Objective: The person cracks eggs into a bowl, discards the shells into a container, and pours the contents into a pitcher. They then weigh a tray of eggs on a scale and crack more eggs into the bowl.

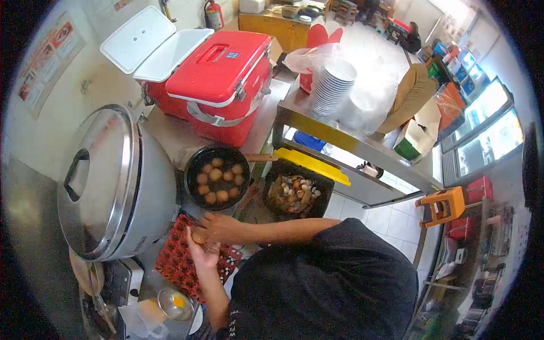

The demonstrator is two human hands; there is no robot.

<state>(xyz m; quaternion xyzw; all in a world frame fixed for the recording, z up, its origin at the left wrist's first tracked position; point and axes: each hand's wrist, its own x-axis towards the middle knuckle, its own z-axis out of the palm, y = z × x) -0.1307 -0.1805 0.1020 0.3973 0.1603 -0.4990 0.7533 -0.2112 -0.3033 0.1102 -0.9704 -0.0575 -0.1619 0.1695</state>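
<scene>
My left hand (205, 253) is closed around a brown egg (198, 234), held above a red egg tray (175, 258). From the other side, my right hand (218, 229) reaches over with its fingers bent onto the egg; the fingertips are partly hidden. Small white bits dot the tray's near end. Just beyond my hands stands a dark pan (195, 192) with several round brown pieces, perhaps eggs, in dark liquid. A metal bowl (166, 304) with a yellow yolk sits close to my left forearm.
A large lidded steel pot (156, 187) stands at left, beside a stove (133, 277). Behind are red coolers (224, 68). A dark bin (323, 195) with eggshells and scraps is right of the pan; stacked white bowls (334, 85) stand on a counter.
</scene>
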